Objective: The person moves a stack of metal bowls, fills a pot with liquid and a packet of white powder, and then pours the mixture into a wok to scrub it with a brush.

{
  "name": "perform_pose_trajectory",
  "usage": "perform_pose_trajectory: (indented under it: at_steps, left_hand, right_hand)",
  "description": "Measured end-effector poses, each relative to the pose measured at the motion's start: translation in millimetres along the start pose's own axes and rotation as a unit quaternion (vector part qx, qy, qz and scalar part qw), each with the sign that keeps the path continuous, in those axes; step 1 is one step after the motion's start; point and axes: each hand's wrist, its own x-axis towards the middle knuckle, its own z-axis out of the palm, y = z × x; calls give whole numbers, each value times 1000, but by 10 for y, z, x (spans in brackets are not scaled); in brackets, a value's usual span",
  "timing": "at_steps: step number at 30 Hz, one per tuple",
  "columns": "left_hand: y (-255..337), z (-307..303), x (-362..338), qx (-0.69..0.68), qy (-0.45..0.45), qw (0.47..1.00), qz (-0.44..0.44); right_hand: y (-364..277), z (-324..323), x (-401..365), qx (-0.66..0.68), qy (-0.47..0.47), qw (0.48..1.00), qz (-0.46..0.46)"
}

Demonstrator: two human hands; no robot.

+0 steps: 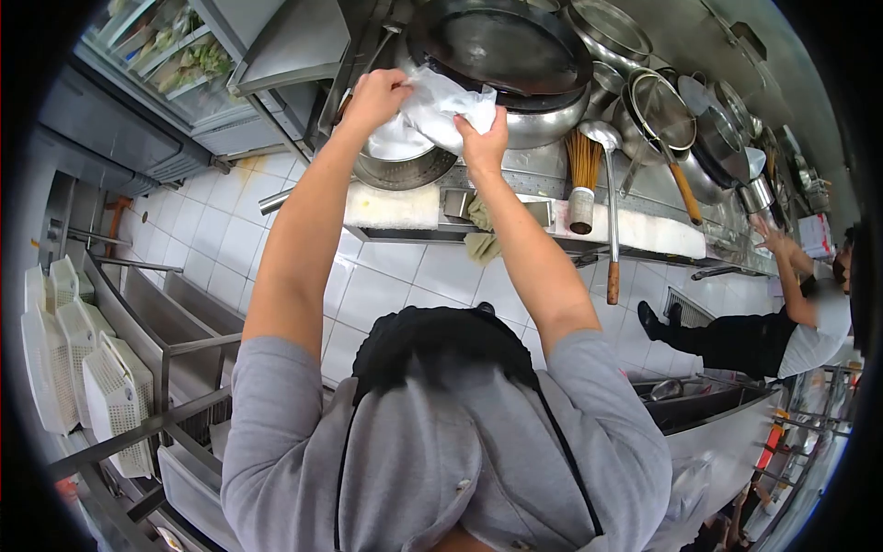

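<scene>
Head view shows the left hand point(375, 97) and right hand point(484, 145) both gripping a white plastic bag point(443, 103) over a metal pot point(410, 175), probably light, limp and tearable, best pinched by its edges.

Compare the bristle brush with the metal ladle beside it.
The bristle brush is a thick bundle of tan strands; the ladle is a thin shaft with a rounded bowl. The ladle looks longer and ends in a wooden grip, while the brush has a pale band near one end. Both lie roughly parallel.
</scene>
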Motion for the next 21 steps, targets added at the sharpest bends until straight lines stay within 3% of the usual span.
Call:
perform_pose_trajectory:
  at_steps: [2,8,9,11,12,13,15,16,17,18,19,20,21]
  left_hand:
    - [149,7,92,28,11,997,74]
    - [605,6,222,128,-30,964,232]
    - [689,14,239,153,-48,953,256]
    - [812,82,240,206,-79,929,298]
    - [882,129,234,233,-91,915,316]
    - [956,184,224,260,-103,900,334]
    - [1035,229,195,304,-110,873,364]
    - [1099,274,207,318,-112,855,393]
    - [1105,299,187,297,-73,844,440]
    - [1201,293,226,331,-103,831,436]
    - [1250,284,221,300,-102,844,433]
    - [1355,190,180,286,-116,847,433]
    - [1397,139,177,254,-124,869,405]
  right_hand:
    - [80,-27,-27,21,22,999,21]
    - [115,-302,-53,45,-36,990,127]
    - [79,-409,-36,-10,-38,989,141]
    - [-301,-559,-132,-259,30,965,-9]
    - [-506,-638,-156,-379,65,919,-84]
    - [-616,-673,-153,-389,60,912,-116]
    - [-572,-600,-45,-293,-37,944,-144]
    - [-901,-574,23,-266,-159,949,56]
    - [-678,-486,106,-254,-111,961,17]
    - [-438,-377,218,-246,-58,966,-49]
    - [-236,-233,261,-267,18,950,-161]
    - [-494,-266,271,-297,-81,952,-9]
    - [-614,-316,268,-244,-68,966,-44]
